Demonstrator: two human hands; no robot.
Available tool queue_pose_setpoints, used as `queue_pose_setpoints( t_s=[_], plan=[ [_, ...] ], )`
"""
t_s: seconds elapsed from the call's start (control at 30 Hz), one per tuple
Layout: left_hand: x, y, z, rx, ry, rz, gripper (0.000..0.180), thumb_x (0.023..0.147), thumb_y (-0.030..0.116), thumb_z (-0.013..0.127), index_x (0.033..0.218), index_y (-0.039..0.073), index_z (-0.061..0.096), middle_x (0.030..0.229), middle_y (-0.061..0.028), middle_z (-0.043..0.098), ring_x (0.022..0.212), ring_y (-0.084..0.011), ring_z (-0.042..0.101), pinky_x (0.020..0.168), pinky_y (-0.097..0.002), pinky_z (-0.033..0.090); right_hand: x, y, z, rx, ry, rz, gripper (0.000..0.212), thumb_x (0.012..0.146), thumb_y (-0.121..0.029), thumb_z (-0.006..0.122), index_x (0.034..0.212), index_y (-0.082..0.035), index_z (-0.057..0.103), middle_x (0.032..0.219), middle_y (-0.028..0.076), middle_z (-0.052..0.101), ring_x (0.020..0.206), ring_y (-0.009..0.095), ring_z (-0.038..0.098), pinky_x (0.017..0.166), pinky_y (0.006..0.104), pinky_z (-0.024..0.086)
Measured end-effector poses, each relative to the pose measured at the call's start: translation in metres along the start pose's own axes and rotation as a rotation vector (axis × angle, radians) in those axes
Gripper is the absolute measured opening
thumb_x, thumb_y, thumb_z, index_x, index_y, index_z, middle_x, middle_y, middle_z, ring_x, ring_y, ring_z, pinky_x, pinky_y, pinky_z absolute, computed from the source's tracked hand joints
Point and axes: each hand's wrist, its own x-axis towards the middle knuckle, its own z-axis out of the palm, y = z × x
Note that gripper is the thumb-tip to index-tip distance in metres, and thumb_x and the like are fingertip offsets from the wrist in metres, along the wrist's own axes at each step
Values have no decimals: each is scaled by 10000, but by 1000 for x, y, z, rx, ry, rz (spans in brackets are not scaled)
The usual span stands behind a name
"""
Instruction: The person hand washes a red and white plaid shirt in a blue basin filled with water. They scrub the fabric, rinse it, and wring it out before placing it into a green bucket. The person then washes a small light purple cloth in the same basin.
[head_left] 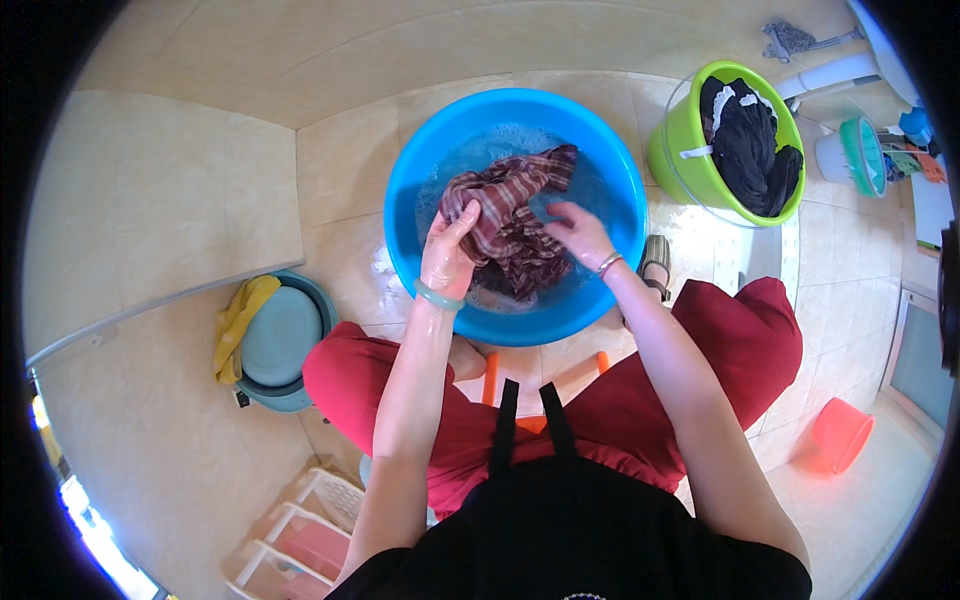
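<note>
A large blue basin [620, 160] stands on the floor in front of me, with sudsy water in it. A wet plaid garment [500, 200], dark red and brown with pale stripes, is bunched up in the basin. Its lower folds lie in the water. My left hand [450, 252] grips the garment's left edge, thumb on top. Over the garment's right side, my right hand [582, 236] has its fingers closed on a small blue object [544, 207]; its kind is not clear. The fingers partly hide it.
A green bucket [680, 165] of dark clothes stands at the far right. Stacked blue-green basins [282, 337] with a yellow cloth [240, 325] are at left. A white rack [300, 540] sits at lower left, and a pink bucket [842, 436] at right.
</note>
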Motion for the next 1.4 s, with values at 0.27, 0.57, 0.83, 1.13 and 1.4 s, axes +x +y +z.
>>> queue_pose_setpoints(
  t_s=[0.27, 0.57, 0.83, 1.13, 1.4],
  plan=[
    [4, 27, 0, -121, -94, 38, 337, 935, 222, 527, 1234, 67, 514, 1221, -78, 574, 1132, -235, 535, 980, -401, 404, 5, -3, 34, 1, 63, -35, 147, 845, -187, 638, 929, -66, 631, 865, 110, 656, 800, 237, 622, 726, 333, 479],
    [22, -20, -79, -312, 188, -135, 372, 956, 228, 484, 1301, 89, 466, 1306, -78, 528, 1213, -268, 481, 1030, -457, 366, -22, -22, -10, 1224, 370, 95, 44, 869, -95, 564, 831, -78, 578, 811, -19, 575, 723, 86, 526, 647, 224, 405],
    [-4, -57, -38, -127, 80, -570, 496, 876, 309, 638, 1293, 88, 488, 1262, -83, 552, 1130, -214, 541, 972, -382, 429, -21, -27, -21, 1129, 204, 66, 130, 874, -168, 565, 969, -82, 585, 890, 16, 596, 860, 135, 577, 782, 254, 445],
    [28, -31, -35, 348, 259, 172, 218, 894, 209, 634, 1063, 70, 644, 1033, -9, 655, 907, -102, 593, 810, -262, 461, -36, -1, -26, -734, -50, -112, 641, 669, -393, 761, 1199, -85, 572, 1212, 97, 540, 1104, 317, 495, 961, 351, 397],
    [36, -19, -45, -105, 193, 111, 516, 923, 462, 507, 1283, 92, 486, 1257, -54, 549, 1124, -225, 532, 972, -387, 408, -17, -33, -19, 687, 165, -34, 459, 703, 50, 541, 1161, 16, 539, 969, 41, 620, 875, 165, 604, 827, 277, 479]
  ],
)
